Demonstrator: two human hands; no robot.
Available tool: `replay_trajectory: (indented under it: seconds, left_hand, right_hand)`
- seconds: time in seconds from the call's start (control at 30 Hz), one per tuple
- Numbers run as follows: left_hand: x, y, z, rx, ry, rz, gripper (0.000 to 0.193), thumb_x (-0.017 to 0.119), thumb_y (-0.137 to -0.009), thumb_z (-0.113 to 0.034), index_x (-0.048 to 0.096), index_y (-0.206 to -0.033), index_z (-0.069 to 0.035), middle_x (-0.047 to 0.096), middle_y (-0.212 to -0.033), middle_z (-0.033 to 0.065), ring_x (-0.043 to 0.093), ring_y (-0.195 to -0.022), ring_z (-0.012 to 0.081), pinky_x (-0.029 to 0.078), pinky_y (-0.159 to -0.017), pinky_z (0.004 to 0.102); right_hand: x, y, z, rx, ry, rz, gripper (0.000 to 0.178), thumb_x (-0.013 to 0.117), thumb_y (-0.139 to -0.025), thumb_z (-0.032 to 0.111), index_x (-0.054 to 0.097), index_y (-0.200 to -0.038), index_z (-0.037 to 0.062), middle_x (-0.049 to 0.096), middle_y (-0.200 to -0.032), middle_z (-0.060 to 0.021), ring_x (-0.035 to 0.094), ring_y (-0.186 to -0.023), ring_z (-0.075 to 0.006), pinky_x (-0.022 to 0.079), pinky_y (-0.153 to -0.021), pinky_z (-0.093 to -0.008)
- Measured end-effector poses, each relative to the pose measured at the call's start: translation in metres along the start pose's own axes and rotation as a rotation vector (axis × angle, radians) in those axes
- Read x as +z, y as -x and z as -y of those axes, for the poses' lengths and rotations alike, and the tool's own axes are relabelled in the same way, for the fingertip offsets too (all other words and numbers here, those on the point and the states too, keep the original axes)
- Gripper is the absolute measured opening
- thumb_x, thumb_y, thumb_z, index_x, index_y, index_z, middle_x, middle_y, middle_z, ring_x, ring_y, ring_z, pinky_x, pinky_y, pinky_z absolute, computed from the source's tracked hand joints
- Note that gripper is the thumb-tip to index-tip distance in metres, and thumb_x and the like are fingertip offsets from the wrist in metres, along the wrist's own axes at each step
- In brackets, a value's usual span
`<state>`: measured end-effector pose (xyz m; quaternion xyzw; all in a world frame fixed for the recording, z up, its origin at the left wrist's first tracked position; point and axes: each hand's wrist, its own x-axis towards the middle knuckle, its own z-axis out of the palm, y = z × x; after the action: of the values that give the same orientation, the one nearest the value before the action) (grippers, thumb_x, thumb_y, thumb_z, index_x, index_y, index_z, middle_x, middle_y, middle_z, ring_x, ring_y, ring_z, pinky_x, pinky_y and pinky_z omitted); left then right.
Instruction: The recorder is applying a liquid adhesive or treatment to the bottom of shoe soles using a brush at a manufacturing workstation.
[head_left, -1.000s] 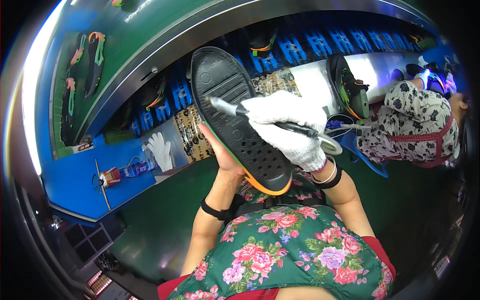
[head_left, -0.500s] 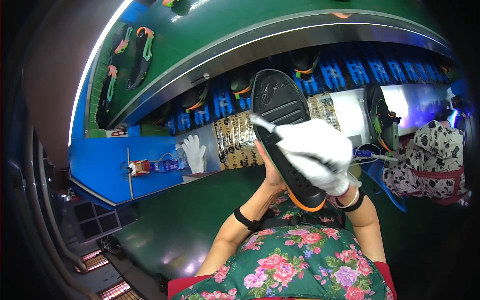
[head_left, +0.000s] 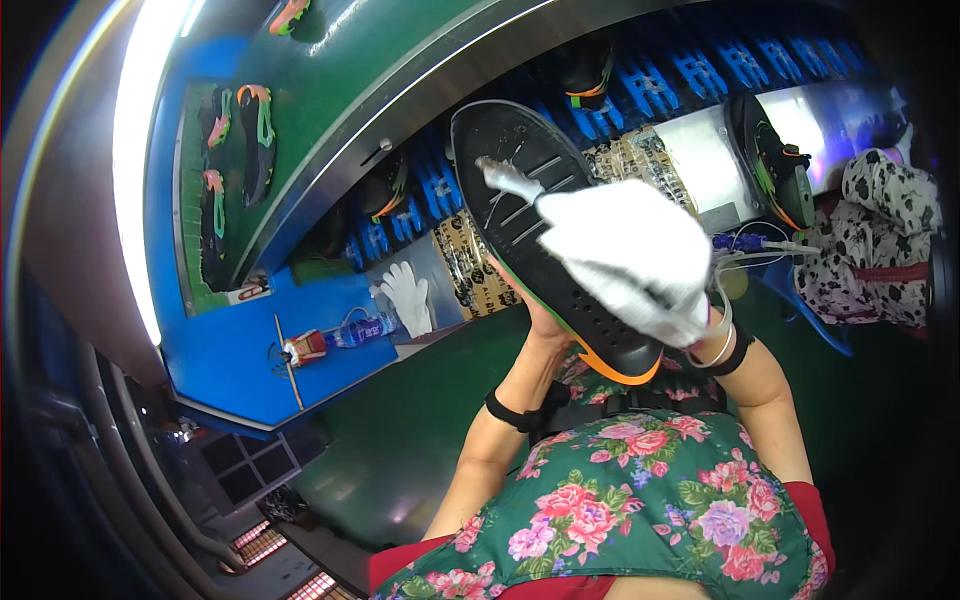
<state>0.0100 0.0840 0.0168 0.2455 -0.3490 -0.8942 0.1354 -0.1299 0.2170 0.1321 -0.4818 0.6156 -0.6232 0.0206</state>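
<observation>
Plainly, left grip (head_left: pixel 543 318) holds black sole (head_left: pixel 520 228); right grip (head_left: pixel 632 262) clasps brush (head_left: pixel 513 181) over it.

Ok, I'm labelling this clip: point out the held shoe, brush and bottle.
Held shoe (head_left: pixel 521 238), head view: its ribbed sole.
Brush (head_left: pixel 512 181), head view: its pale front.
Bottle (head_left: pixel 364 330), head view: its blue body.

From the person's head, the left fisheye camera looks down and forward over the floral apron (head_left: pixel 640 500), with the shoe outsole (head_left: pixel 520 235) close below and the blue tabletop (head_left: pixel 235 345) farther off; the dark right rim is hard to read.
</observation>
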Motion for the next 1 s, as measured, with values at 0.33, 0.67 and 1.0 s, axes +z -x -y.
replay_trajectory:
  seconds: [0.33, 0.67, 1.0]
  left_hand:
    - [-0.022, -0.015, 0.001, -0.083, 0.396, 0.454, 0.110, 0.026, -0.097, -0.094, 0.045, -0.165, -0.010, 0.060, -0.154, 0.0110, 0.059, -0.140, 0.0301, 0.047, -0.120, 0.0483]
    - [-0.023, -0.026, -0.009, -0.102, 0.321, 0.457, 0.095, 0.042, -0.101, -0.079, 0.050, -0.159, -0.005, 0.065, -0.141, 0.0112, 0.064, -0.129, 0.0296, 0.052, -0.110, 0.0458]
    - [-0.021, -0.033, -0.026, -0.091, 0.249, 0.483, 0.080, 0.058, -0.105, -0.065, 0.055, -0.154, 0.000, 0.069, -0.129, 0.0114, 0.069, -0.117, 0.0290, 0.057, -0.100, 0.0434]
  right_hand:
    - [0.001, -0.002, -0.003, -0.053, -0.035, -0.045, 0.034, 0.076, -0.095, 0.011, 0.080, -0.128, 0.0035, 0.081, -0.126, -0.0136, 0.078, -0.109, -0.0329, 0.062, -0.095, -0.0431]
    - [0.006, 0.002, -0.018, -0.121, -0.051, -0.044, 0.026, 0.077, -0.094, 0.009, 0.082, -0.120, 0.0055, 0.081, -0.122, -0.0122, 0.078, -0.106, -0.0305, 0.064, -0.095, -0.0415]
    - [0.004, 0.006, -0.019, -0.130, -0.038, -0.010, 0.027, 0.079, -0.094, 0.010, 0.084, -0.121, 0.0089, 0.082, -0.125, -0.0115, 0.078, -0.111, -0.0298, 0.062, -0.097, -0.0417]
